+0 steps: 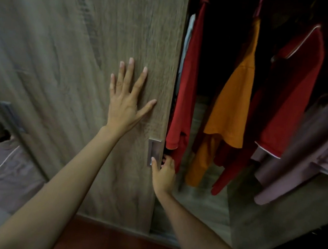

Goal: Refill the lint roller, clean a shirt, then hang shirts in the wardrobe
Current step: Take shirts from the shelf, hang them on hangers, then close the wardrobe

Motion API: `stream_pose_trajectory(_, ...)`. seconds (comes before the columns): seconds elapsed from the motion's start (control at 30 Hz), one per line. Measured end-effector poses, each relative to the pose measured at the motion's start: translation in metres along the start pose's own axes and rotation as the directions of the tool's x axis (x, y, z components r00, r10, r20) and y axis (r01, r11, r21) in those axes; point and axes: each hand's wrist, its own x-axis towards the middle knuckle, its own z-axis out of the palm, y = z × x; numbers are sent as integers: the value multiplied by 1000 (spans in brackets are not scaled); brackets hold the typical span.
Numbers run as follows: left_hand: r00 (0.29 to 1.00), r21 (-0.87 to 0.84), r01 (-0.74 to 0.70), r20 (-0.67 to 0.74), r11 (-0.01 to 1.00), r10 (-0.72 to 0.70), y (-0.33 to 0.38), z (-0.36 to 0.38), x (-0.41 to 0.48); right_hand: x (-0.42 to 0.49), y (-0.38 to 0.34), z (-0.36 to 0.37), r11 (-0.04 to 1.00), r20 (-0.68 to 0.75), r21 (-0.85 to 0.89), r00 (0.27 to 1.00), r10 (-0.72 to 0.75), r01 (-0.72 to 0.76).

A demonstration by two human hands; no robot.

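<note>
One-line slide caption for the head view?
Left hand flat on the wardrobe door, right hand gripping its edge by the recessed handle; red shirt and orange shirt hanging inside.

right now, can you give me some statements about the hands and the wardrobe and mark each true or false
1. The left hand lies flat, fingers spread, on the wardrobe door. True.
2. The right hand holds a hanger. False: it grips the door's edge, thumb at the recessed handle.
3. An orange shirt hangs inside the wardrobe. True.
4. The wardrobe is fully closed. False: it stands open, with hanging clothes in view.
5. The orange shirt hangs between a red shirt and a white-trimmed red shirt. True.
</note>
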Motion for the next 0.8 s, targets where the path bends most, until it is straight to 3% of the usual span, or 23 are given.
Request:
stream_pose_trajectory(0.27, 999, -2, -1, 40, 1000, 1, 2, -2, 0, 10, 2, -1, 994, 1, -111, 1000, -6, 6)
stream_pose_trajectory(0.43, 998, -8, -23, 57, 1000, 23, 8, -3, -1, 13, 8, -13, 993, 32, -117, 999, -14, 17)
stream_pose_trajectory(0.8, 985, -18, -168, 48, 986, 169, 54, 14, -2, 18, 46, -65, 999, -58, -53, 998, 5, -8)
